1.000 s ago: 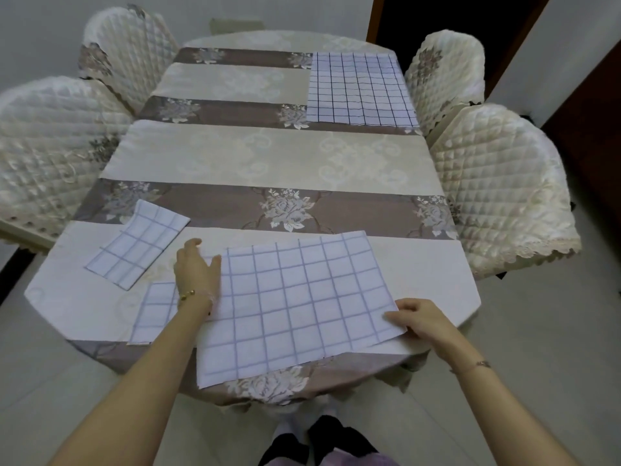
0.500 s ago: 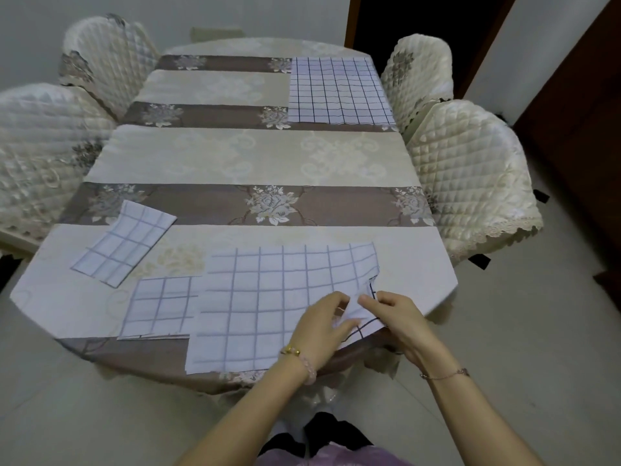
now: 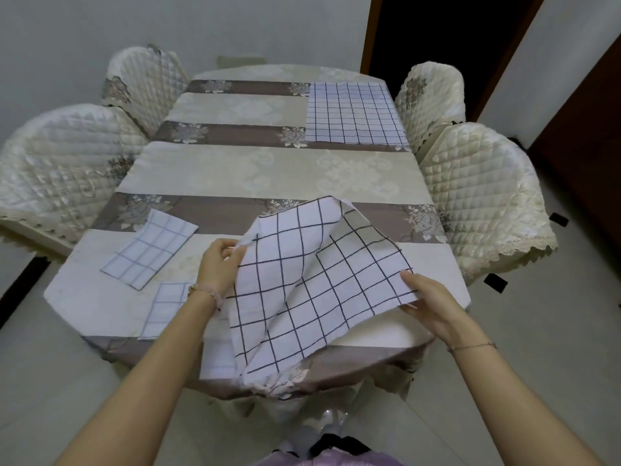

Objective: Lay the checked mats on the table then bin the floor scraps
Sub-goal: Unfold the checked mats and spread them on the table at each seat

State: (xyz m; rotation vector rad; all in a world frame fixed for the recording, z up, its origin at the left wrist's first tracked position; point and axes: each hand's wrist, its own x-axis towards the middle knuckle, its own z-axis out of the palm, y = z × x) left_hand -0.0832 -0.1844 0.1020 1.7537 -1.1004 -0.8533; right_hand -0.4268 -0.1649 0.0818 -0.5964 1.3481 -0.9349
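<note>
A large white checked mat [image 3: 302, 287] is lifted off the near end of the table [image 3: 255, 173], folded over and sagging, its lower edge hanging past the table's front edge. My left hand [image 3: 220, 264] pinches its upper left corner. My right hand [image 3: 426, 302] grips its right corner. A second checked mat [image 3: 354, 112] lies flat at the far right of the table. Two smaller checked pieces lie flat at the near left: one [image 3: 149, 252] angled, another [image 3: 166, 307] partly hidden behind my left forearm.
Four quilted cream chairs stand around the table: two on the left [image 3: 64, 163] [image 3: 144, 82] and two on the right [image 3: 484, 196] [image 3: 431, 92]. A dark doorway [image 3: 437, 28] opens at the back right. Pale tiled floor [image 3: 537, 364] surrounds the table.
The large mat lay flat on the table; both hands took its near right corner, and now it is raised and turned over between my hands, showing darker grid lines.
</note>
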